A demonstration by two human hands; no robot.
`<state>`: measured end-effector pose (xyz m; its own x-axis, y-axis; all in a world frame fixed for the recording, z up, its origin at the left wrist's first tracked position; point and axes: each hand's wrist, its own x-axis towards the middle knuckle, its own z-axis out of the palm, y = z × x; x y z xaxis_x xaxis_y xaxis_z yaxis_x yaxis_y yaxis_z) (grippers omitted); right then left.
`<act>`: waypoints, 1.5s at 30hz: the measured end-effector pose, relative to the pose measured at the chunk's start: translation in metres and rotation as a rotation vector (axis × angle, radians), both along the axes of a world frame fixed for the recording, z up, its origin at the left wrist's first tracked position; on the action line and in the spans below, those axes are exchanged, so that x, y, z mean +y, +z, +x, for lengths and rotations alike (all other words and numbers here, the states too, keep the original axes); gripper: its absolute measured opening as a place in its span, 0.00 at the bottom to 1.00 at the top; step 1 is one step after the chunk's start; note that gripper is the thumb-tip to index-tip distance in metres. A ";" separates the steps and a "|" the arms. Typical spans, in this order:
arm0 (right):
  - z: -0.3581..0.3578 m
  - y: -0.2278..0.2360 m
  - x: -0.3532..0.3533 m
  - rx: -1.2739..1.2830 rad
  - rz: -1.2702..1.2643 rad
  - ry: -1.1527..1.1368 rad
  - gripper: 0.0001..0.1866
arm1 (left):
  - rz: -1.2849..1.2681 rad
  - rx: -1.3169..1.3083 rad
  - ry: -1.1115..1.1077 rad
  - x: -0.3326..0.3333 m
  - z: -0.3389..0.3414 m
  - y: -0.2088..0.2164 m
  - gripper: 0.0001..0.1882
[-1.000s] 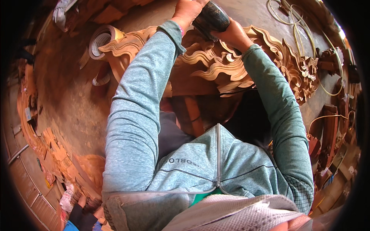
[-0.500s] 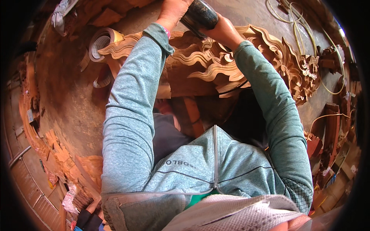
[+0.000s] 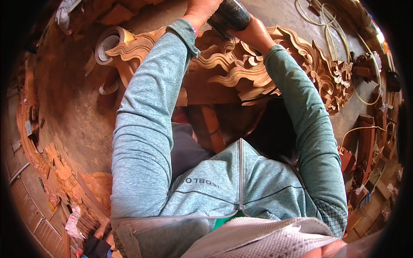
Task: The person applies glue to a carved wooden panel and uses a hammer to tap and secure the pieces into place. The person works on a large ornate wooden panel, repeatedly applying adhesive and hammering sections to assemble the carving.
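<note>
At the top edge, both my hands are on a black, rounded, cylindrical power tool (image 3: 230, 18). My left hand (image 3: 203, 9) is closed on its far-left side, with the fingers partly cut off by the frame's edge. My right hand (image 3: 254, 35) grips the tool's near, rounded end from the right. Beneath them lies a long carved wooden panel (image 3: 241, 79) with wavy, flame-like edges and dense leafy scrolls at its right. The tool is over the panel's far edge; its working end is out of sight, so contact cannot be seen.
A roll of printed-back strip (image 3: 106, 46), perhaps sandpaper, rests at the panel's left end. Pale cable or hose (image 3: 330, 34) loops over the floor at the far right. Wood scraps (image 3: 64, 172) pile up at the left. Reddish timber pieces (image 3: 365, 148) stand at the right.
My hands and the tool have shifted slightly right along the panel, both still gripping. The surrounding scene has moved a little left in view.
</note>
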<state>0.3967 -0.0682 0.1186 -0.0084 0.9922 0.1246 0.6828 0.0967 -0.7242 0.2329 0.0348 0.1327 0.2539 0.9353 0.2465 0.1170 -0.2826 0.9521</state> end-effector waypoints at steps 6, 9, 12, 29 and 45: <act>0.026 -0.008 0.000 -0.033 0.028 0.024 0.30 | -0.027 -0.053 0.024 -0.015 0.016 0.001 0.23; 0.036 -0.012 0.004 -0.019 0.065 0.067 0.30 | 0.023 -0.051 0.053 -0.012 0.022 -0.001 0.24; 0.023 -0.010 0.004 -0.075 -0.032 0.022 0.30 | -0.001 -0.043 0.027 -0.007 0.013 -0.002 0.24; 0.047 -0.011 0.006 -0.044 -0.016 0.067 0.28 | -0.078 -0.055 -0.010 -0.014 0.029 0.009 0.21; 0.046 -0.006 0.001 -0.088 0.039 0.051 0.25 | -0.076 -0.104 -0.027 -0.012 0.031 0.002 0.22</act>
<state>0.4429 -0.0668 0.1126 -0.0716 0.9845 0.1599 0.7369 0.1603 -0.6567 0.2643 0.0227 0.1346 0.2563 0.9455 0.2011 0.0102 -0.2107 0.9775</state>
